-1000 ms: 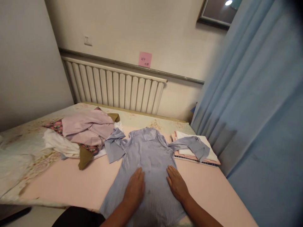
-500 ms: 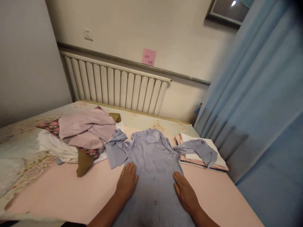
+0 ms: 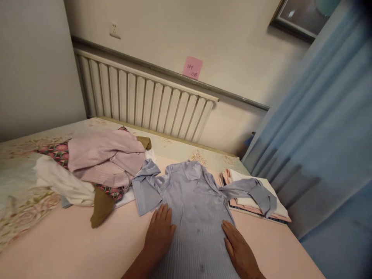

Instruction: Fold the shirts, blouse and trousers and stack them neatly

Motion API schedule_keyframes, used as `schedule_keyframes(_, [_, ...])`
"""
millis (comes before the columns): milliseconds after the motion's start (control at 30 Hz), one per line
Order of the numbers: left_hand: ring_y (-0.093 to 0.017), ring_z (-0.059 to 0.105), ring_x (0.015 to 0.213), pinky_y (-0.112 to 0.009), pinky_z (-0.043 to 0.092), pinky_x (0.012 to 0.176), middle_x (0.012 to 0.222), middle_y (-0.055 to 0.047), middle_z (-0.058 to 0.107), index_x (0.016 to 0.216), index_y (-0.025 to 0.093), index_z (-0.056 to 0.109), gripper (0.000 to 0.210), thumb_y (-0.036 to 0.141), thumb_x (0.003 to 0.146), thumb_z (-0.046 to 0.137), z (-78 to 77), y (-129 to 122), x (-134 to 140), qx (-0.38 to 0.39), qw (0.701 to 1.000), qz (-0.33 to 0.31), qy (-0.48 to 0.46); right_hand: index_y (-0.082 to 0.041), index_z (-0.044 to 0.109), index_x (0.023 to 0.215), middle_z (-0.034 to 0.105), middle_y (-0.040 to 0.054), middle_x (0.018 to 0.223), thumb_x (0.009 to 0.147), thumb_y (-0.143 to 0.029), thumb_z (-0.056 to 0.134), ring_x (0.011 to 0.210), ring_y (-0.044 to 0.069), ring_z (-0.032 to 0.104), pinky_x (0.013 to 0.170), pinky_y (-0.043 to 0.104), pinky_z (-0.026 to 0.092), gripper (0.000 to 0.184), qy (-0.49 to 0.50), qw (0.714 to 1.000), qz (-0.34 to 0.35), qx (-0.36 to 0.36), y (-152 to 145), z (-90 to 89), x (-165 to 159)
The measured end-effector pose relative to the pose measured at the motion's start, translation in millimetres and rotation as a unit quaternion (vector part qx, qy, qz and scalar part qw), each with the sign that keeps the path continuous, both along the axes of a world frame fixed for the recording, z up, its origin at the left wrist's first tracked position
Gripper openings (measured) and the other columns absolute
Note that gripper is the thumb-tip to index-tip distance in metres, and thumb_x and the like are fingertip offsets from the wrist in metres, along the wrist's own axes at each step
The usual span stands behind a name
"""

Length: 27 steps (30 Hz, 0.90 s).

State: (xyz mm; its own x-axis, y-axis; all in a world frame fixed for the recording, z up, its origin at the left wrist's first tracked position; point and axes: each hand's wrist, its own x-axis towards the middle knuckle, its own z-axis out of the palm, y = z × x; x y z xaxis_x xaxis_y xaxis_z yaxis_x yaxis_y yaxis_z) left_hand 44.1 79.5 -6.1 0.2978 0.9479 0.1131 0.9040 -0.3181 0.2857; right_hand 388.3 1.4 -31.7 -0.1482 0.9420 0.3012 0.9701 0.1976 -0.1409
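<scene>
A blue-grey ribbed shirt (image 3: 197, 209) lies front side up, its collar pointing away from me and its buttons down the middle. My left hand (image 3: 159, 228) rests flat at the shirt's left side edge, fingers stretched out. On the opposite edge, my right hand (image 3: 238, 246) lies flat with its fingers extended. The shirt's left sleeve is bent beside the body, while the right sleeve reaches across a stack of folded clothes (image 3: 279, 205). The shirt's lower end runs out of view.
Left of the shirt is a loose heap of clothes (image 3: 107, 151) in pink, white, olive and floral fabric. Pink cloth (image 3: 78, 244) lies beneath. A radiator (image 3: 145, 97) lines the wall behind, with a blue curtain (image 3: 314, 131) at the right.
The view has shifted and turned slightly. Both hands stay flat on the shirt's side edges, and the shirt looks the same.
</scene>
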Motion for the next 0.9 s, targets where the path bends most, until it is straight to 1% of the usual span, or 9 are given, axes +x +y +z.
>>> schedule_keyframes(233, [-0.027,0.032,0.140,-0.048,0.026,0.116,0.148,-0.013,0.041,0.136,0.011,0.049,0.053,0.027,0.086,0.040,-1.3,1.4,-3.7,0.009,1.000,0.000,-0.014,-0.020,0.052,0.136,0.048,0.0073,0.142,0.093,-0.032,0.042,0.132,0.024,0.045,0.110,0.044,0.041,0.045,-0.007,1.000,-0.001,0.000,1.1,1.7,-1.2])
schedule_keyframes(533, [-0.029,0.034,0.139,-0.050,0.027,0.115,0.145,-0.015,0.046,0.130,0.012,0.053,0.048,0.023,0.085,0.041,-5.5,4.3,-4.0,0.034,0.998,0.000,-0.046,-0.020,0.053,0.135,0.049,0.0067,0.142,0.093,-0.030,0.043,0.131,0.025,0.046,0.109,0.044,0.042,0.044,-0.011,1.000,0.004,0.022,1.2,0.8,-0.4])
schedule_keyframes(900, [-0.027,0.036,0.138,-0.049,0.027,0.114,0.144,-0.013,0.048,0.131,0.012,0.053,0.048,0.021,0.086,0.040,-5.6,8.1,-2.6,0.036,0.998,0.006,-0.043,-0.019,0.054,0.134,0.051,0.0076,0.140,0.093,-0.029,0.042,0.129,0.024,0.048,0.107,0.043,0.044,0.043,-0.028,0.999,-0.002,0.019,2.5,3.7,-2.2])
